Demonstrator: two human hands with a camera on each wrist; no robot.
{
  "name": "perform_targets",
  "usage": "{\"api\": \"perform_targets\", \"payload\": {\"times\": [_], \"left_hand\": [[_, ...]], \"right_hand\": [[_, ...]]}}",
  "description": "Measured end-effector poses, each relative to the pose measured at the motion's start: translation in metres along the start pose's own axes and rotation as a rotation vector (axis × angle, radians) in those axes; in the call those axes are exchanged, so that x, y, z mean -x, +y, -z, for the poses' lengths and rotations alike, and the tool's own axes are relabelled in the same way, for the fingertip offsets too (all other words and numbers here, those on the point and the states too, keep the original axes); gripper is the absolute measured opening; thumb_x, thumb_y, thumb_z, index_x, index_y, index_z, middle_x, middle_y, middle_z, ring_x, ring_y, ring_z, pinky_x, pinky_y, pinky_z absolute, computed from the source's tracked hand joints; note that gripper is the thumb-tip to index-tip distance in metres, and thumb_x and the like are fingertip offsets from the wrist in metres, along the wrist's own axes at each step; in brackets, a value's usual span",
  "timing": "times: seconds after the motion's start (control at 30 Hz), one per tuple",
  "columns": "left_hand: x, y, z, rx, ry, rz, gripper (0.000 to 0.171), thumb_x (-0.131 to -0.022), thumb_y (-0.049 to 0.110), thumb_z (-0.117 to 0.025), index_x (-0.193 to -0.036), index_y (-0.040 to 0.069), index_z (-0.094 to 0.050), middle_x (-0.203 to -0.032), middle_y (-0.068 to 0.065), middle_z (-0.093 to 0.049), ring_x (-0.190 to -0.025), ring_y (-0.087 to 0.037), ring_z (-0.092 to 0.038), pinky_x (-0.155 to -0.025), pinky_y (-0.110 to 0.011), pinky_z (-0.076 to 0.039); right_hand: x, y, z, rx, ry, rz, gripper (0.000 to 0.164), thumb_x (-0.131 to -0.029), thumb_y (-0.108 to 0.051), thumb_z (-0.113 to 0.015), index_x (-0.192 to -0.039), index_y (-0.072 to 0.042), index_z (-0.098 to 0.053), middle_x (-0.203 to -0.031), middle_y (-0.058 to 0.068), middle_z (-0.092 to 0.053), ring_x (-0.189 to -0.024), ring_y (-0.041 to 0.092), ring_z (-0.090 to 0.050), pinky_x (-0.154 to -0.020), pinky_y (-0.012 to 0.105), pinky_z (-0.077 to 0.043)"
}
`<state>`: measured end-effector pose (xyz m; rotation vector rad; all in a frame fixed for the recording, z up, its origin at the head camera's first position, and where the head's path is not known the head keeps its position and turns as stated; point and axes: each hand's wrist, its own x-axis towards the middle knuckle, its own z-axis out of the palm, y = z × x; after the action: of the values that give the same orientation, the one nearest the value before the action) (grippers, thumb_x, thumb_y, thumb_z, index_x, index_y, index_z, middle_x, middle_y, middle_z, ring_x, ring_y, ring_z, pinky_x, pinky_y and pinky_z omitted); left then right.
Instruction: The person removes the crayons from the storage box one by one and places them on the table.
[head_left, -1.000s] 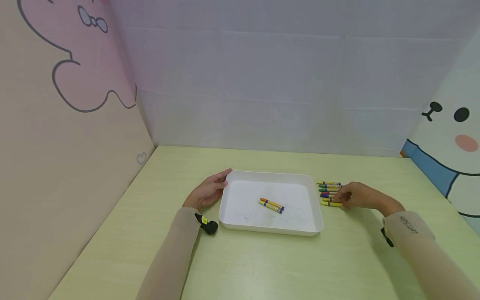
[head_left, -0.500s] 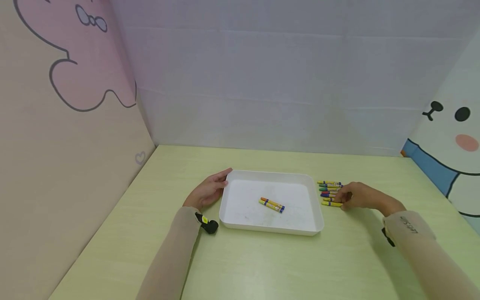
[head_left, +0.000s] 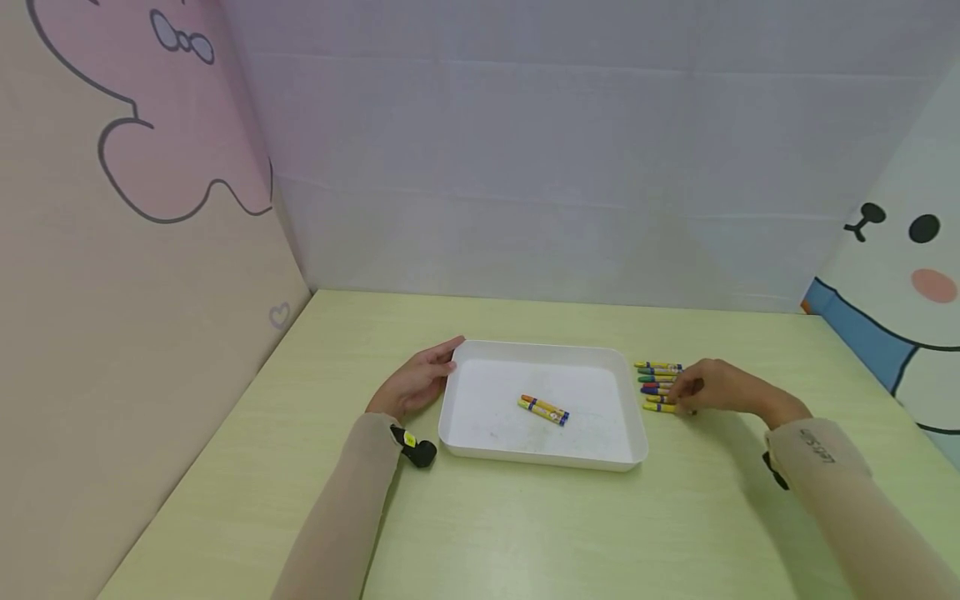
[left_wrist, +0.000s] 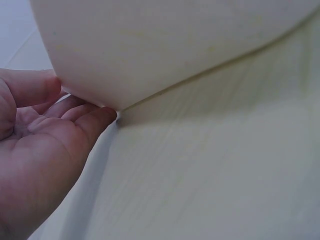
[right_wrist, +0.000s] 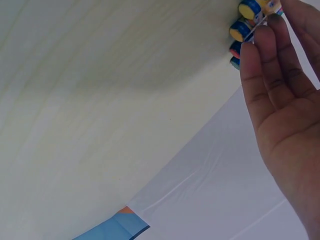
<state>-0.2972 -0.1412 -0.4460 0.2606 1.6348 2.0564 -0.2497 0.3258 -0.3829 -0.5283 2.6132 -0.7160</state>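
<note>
A white tray [head_left: 543, 460] sits mid-table, with an orange crayon [head_left: 555, 407] and a yellow-green crayon [head_left: 542, 413] side by side in it. My left hand [head_left: 414, 383] holds the tray at its left side; in the left wrist view the thumb and fingertips meet the edge of the tray wall [left_wrist: 165, 50]. Right of the tray lies a row of several crayons [head_left: 657, 379] in yellow wrappers. My right hand [head_left: 716, 387] is at the row's near end, thumb and fingers pinched at a yellow crayon [head_left: 658, 407]. Blue-banded crayon ends [right_wrist: 241, 30] show beside its fingertips in the right wrist view.
The pale green table [head_left: 517, 542] is bounded by a plain white back wall [head_left: 480, 183]. Side panels with cartoon prints stand left [head_left: 165, 333] and right [head_left: 922, 333]. A black wrist device [head_left: 418, 452] sits on the left sleeve near the tray.
My right hand has lifted and shifted slightly away from me along the crayon row. More of the nearest yellow crayon's end shows past the fingers. The left hand and tray stay put.
</note>
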Motion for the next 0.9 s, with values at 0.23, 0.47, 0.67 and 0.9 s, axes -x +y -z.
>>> {"api": "perform_targets", "payload": {"times": [0.23, 0.47, 0.67, 0.9], "left_hand": [[0.0, 0.0, -0.001, -0.008, 0.01, 0.0, 0.058, -0.101, -0.006, -0.034, -0.154, 0.009, -0.019, -0.163, -0.005, -0.008, -0.149, -0.023, -0.012, -0.12, -0.039, -0.017], [-0.001, -0.001, -0.001, -0.022, 0.034, 0.002, 0.058, -0.1, -0.006, -0.034, -0.154, 0.01, -0.02, -0.163, -0.004, -0.009, -0.149, -0.023, -0.013, -0.12, -0.039, -0.017], [-0.001, 0.0, -0.001, -0.021, 0.028, 0.0, 0.058, -0.101, -0.006, -0.034, -0.155, 0.009, -0.018, -0.163, -0.004, -0.007, -0.149, -0.022, -0.01, -0.121, -0.039, -0.016], [0.0, 0.0, -0.001, -0.034, 0.012, -0.004, 0.058, -0.101, -0.006, -0.033, -0.155, 0.009, -0.017, -0.163, -0.005, -0.005, -0.149, -0.023, -0.009, -0.121, -0.039, -0.016]], "right_hand": [[0.0, -0.008, 0.005, -0.016, 0.005, 0.017, 0.021, -0.088, -0.016, -0.069, -0.104, -0.002, -0.071, -0.095, 0.005, -0.07, -0.081, 0.012, -0.06, -0.067, 0.028, -0.053], [-0.007, -0.021, 0.011, -0.001, 0.032, 0.065, 0.03, -0.09, -0.021, -0.067, -0.112, 0.0, -0.068, -0.099, 0.006, -0.069, -0.085, 0.014, -0.061, -0.071, 0.031, -0.052], [-0.015, -0.034, 0.013, -0.023, 0.035, 0.079, 0.031, -0.091, -0.019, -0.065, -0.115, 0.001, -0.066, -0.103, 0.009, -0.069, -0.091, 0.017, -0.063, -0.075, 0.031, -0.053], [-0.025, -0.053, 0.013, 0.004, 0.051, 0.105, 0.033, -0.092, -0.023, -0.065, -0.117, -0.002, -0.067, -0.107, 0.008, -0.07, -0.096, 0.018, -0.061, -0.078, 0.033, -0.052]]}}
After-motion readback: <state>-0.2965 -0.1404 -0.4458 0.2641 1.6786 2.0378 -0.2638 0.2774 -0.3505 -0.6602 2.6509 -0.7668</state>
